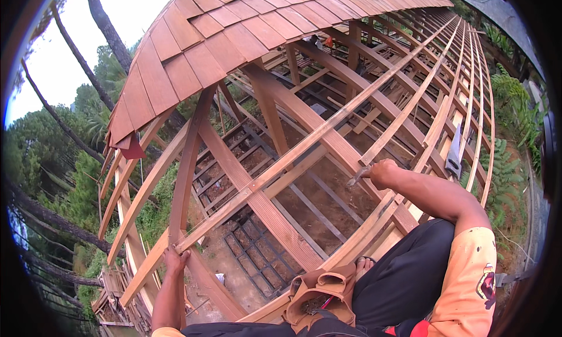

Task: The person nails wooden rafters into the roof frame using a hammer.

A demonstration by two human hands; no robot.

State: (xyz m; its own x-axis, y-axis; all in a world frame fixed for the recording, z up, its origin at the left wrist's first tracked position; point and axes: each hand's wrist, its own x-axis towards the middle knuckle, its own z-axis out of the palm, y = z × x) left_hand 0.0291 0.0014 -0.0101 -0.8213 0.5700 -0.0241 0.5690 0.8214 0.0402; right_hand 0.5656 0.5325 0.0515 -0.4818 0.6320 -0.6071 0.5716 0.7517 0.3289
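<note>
A long wooden batten [293, 154] runs diagonally across the roof rafters, from lower left to upper right. My left hand [174, 259] is closed around its lower left end, where it meets a rafter. In my right hand [381, 174] is a hammer, gripped with fingers wrapped round the handle; its metal head [357, 176] points left, over the gap between rafters. Most of the handle is hidden by the hand. Close to the hammer, the cut end of a second batten [380, 148] rests on the rafters.
Reddish wooden shingles [234, 41] cover the upper roof. A handsaw [455, 149] leans among the battens at right. My brown tool pouch [322, 290] lies at my waist. Open gaps between rafters show the ground and a dark metal grid [260, 252] far below. Trees stand at left.
</note>
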